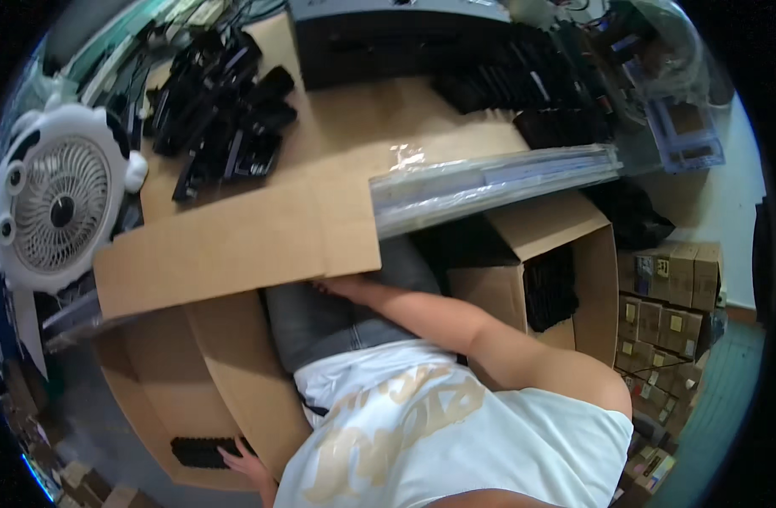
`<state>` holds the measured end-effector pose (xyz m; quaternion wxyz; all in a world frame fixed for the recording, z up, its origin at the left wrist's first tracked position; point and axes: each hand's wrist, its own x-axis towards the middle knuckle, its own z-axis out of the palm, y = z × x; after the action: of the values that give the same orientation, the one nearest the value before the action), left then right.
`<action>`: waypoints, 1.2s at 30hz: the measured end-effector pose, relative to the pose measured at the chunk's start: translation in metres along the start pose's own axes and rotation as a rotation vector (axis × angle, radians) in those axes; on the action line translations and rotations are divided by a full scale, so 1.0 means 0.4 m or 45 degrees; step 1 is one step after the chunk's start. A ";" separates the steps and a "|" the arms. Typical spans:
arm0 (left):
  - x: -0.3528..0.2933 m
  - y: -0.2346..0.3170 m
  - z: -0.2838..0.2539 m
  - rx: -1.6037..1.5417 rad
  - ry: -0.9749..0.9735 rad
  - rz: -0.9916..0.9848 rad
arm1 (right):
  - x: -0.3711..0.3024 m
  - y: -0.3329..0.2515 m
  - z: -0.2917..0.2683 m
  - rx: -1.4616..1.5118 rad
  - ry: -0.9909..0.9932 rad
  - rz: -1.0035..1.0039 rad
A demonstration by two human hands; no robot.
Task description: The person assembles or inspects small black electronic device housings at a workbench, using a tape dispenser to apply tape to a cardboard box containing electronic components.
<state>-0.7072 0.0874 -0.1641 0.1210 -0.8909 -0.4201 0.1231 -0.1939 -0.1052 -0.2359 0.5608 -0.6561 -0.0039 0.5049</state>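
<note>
Brown cardboard walls rise around the left hand [246, 466], which reaches down into an open box [143, 368] with its fingers at the near end of a dark row of parts [200, 452] lying low inside; from where I stand I can't tell whether they grip it or merely rest there. Well apart from it, the right hand [346, 286] lies over the person's grey-clad lap [316, 317], just beneath the edge of a cardboard flap [236, 241]. Its fingers are partly out of sight, so I can't say whether they are curled or holding anything. If the left fingers have only that one end, I'd judge the row could tip or come apart when lifted, and the box wall close beside that wrist could snag it. Raising the right hand carelessly might knock the flap, and a jolt to the worktop [346, 127] could unsettle the loose heap of black pieces [223, 110] beyond both hands. Plenty is hard to make out: the left forearm is mostly hidden, and in the second box [595, 271], to the right of the right hand, a dark stack [550, 288] sinks into shadow. Farther off, past the right hand, a black machine [396, 46] is cut off at the top, and the dark parts [523, 80] beside it blur into one mass.
</note>
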 end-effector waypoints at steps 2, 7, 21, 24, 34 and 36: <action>0.064 0.048 0.019 -0.081 -0.132 -0.069 | -0.014 -0.002 -0.019 0.076 -0.009 -0.063; 0.109 0.073 -0.111 -0.256 -0.687 -0.406 | -0.028 0.014 -0.055 0.112 0.070 0.002; 0.110 -0.049 0.073 -0.856 -0.384 -0.590 | 0.057 0.065 0.016 0.259 0.063 -0.154; 0.209 -0.011 0.206 -1.401 -0.329 -0.606 | 0.032 0.062 -0.030 0.311 -0.012 -0.185; 0.209 0.050 -0.183 -0.372 -1.039 -0.382 | 0.023 0.024 -0.024 0.077 0.004 -0.192; 0.214 0.068 -0.210 -0.378 -1.038 -0.374 | 0.019 0.021 -0.027 0.044 -0.002 -0.183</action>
<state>-0.6079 0.1277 -0.1037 -0.1669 -0.7084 -0.5684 0.3838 -0.1876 -0.1117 -0.2484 0.6070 -0.6439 -0.0427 0.4638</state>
